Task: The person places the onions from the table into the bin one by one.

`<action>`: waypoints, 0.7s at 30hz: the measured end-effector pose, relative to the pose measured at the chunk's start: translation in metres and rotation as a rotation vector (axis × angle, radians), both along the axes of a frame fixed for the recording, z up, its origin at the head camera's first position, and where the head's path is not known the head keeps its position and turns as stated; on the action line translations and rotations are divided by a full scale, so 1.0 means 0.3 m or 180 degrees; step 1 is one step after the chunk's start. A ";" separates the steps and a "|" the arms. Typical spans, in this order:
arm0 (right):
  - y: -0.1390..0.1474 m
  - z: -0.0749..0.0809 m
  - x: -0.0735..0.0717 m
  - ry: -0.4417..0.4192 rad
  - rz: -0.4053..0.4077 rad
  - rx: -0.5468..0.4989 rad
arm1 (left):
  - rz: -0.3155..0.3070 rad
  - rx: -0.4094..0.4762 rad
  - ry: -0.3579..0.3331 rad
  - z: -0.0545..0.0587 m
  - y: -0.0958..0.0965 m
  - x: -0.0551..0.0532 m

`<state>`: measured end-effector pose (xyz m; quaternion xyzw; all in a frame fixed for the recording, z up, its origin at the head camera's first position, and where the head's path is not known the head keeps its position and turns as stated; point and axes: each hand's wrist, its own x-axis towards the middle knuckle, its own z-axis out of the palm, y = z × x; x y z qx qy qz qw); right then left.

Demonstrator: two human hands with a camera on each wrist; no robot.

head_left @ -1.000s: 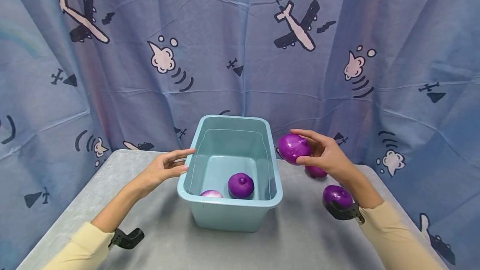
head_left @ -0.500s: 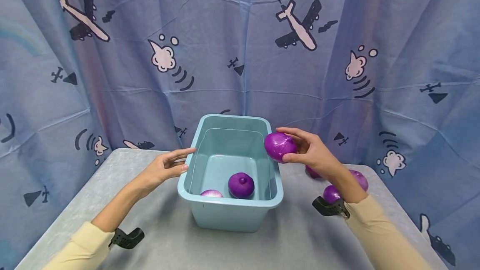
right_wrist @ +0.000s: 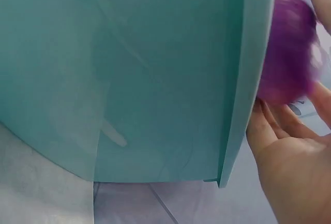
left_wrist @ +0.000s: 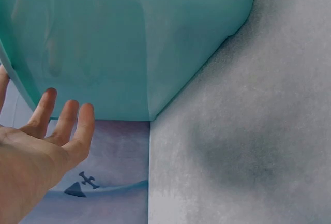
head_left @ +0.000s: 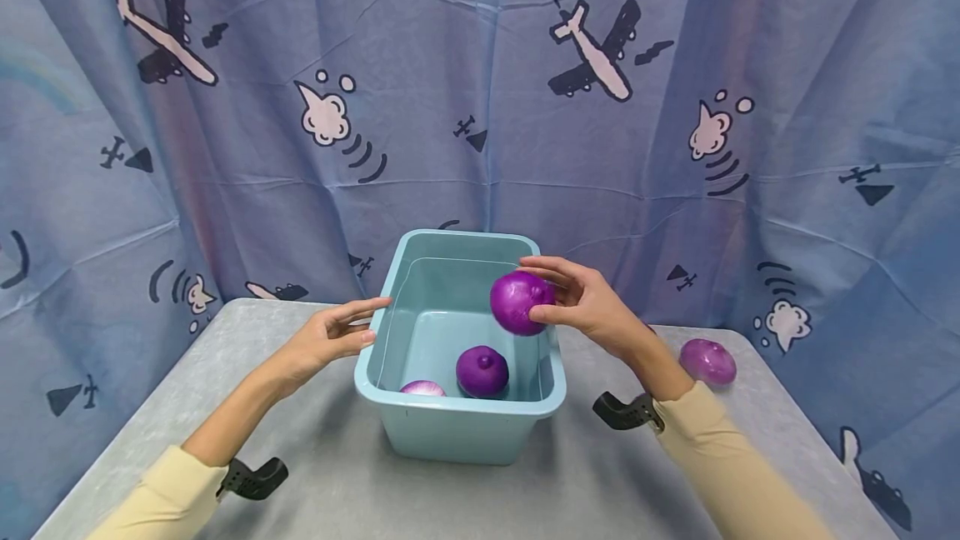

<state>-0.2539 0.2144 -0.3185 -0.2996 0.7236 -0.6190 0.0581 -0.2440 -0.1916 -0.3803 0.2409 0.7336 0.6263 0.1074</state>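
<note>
In the head view my right hand (head_left: 588, 307) grips a purple onion (head_left: 513, 302) between thumb and fingers. It holds the onion above the right side of a light blue plastic bin (head_left: 457, 407). The right wrist view shows this onion (right_wrist: 289, 48) partly covered by the bin's rim. My left hand (head_left: 326, 340) is at the bin's left rim, fingertips at the edge, fingers fairly straight and spread. From the left wrist, the left hand (left_wrist: 46, 146) appears beside the bin's outer wall. Inside the bin lie a dark purple onion (head_left: 482, 371) and a paler one (head_left: 423, 387), mostly hidden by the front wall.
Another purple onion (head_left: 707, 362) lies on the grey table (head_left: 300, 457) to the right. My right forearm covers part of the table there, with a sliver of purple at its edge. A blue curtain (head_left: 420, 107) printed with planes hangs directly behind the table.
My right hand has carried the onion leftward, from right of the bin to over its opening. The onions on the table are now mostly behind the forearm. My left hand has stayed put.
</note>
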 end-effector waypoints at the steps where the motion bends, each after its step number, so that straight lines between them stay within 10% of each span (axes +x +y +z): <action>1: -0.001 -0.001 0.000 -0.0011 0.0018 -0.0034 | 0.0001 0.0003 0.0004 0.000 0.000 0.000; 21: 0.145 -0.043 0.042 0.0202 -0.0482 0.0071 | -0.0020 0.0083 0.0040 -0.004 0.006 0.005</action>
